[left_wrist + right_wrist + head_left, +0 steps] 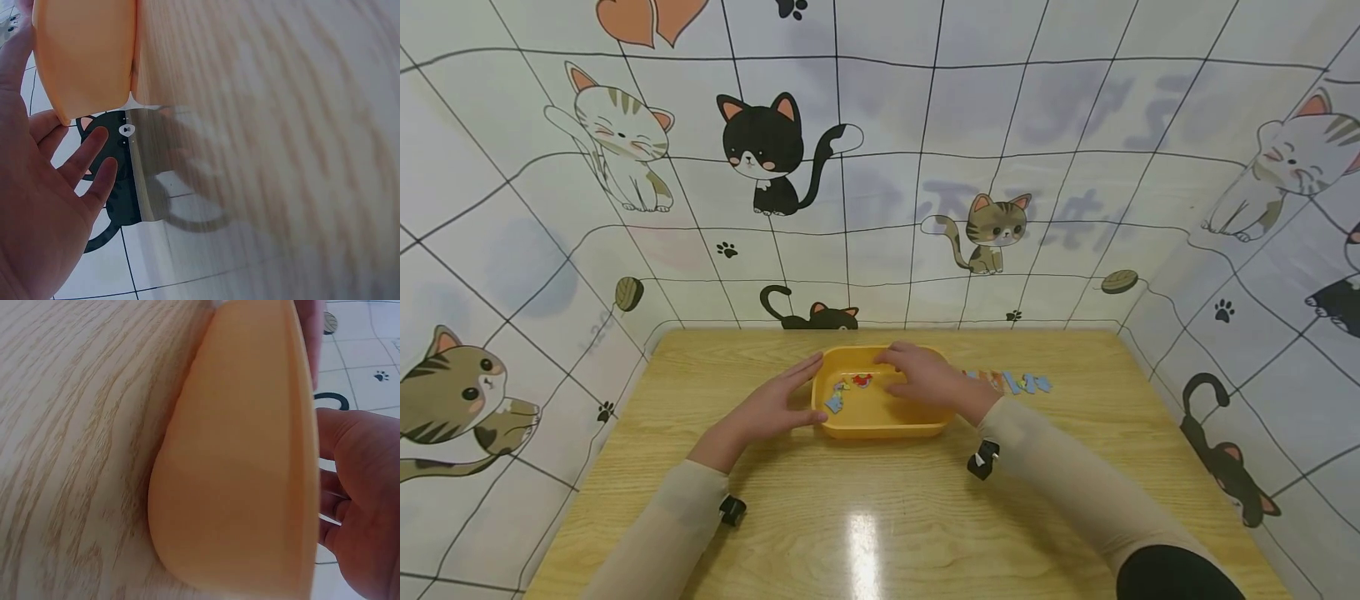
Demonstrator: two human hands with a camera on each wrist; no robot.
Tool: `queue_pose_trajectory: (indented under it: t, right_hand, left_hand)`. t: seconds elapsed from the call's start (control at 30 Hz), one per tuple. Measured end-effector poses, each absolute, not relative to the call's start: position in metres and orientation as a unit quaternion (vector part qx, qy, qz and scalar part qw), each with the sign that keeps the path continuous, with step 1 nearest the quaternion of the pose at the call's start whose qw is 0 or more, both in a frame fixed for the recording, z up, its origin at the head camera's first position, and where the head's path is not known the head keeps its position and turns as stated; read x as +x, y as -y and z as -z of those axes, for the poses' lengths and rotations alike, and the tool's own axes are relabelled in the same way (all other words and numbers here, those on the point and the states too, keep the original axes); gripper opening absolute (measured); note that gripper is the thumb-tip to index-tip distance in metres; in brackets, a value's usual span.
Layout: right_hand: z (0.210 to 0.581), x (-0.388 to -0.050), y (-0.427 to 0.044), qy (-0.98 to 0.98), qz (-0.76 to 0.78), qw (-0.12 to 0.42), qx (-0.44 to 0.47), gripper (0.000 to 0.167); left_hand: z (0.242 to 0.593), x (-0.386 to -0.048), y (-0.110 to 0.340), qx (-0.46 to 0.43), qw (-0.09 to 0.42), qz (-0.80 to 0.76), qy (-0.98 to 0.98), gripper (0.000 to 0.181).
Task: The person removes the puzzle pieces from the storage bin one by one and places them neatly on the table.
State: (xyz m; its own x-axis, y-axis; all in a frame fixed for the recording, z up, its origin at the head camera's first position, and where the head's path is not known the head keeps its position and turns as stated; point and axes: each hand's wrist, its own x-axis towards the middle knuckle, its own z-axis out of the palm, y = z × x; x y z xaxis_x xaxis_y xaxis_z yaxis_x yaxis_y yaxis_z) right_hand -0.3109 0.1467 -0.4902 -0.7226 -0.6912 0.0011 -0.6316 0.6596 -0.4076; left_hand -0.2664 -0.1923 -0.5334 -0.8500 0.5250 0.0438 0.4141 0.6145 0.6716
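A yellow tray [880, 432] stands on the wooden table, its side wall [231, 450] close up in the right wrist view. My left hand [769, 406] rests against its left end, thumb by the near corner and fingers along the far one. In the left wrist view, the other fingers of that hand [44, 187] are spread loosely. My right hand [925, 379] reaches over the tray's right half, thumb and forefinger apart; its lower fingers are partly hidden. Inside, at the left, lie a small blue piece [834, 403] and a red piece [862, 381].
Several flat blue and orange pieces [1027, 383] lie in a row on the table [805, 517] to the right of the tray, partly behind my right wrist. A cat-printed cloth wall [880, 183] encloses the table's back and sides.
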Motion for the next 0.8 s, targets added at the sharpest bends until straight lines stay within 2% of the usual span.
queue_pose_trajectory:
  t: [0.3, 0.57, 0.8]
  right_hand:
    - [0.501, -0.318, -0.126, -0.905, 0.180, 0.117, -0.366, 0.051]
    - [0.515, -0.326, -0.119, -0.900, 0.178, 0.119, -0.379, 0.045]
    - [0.523, -0.328, -0.115, -0.910, 0.166, 0.131, -0.356, 0.047]
  left_hand:
    - [0.534, -0.268, 0.193, 0.264, 0.079, -0.355, -0.894, 0.103]
    - [0.534, -0.268, 0.192, 0.261, 0.078, -0.352, -0.896, 0.103]
    - [0.533, -0.267, 0.192, 0.259, 0.081, -0.353, -0.895, 0.102]
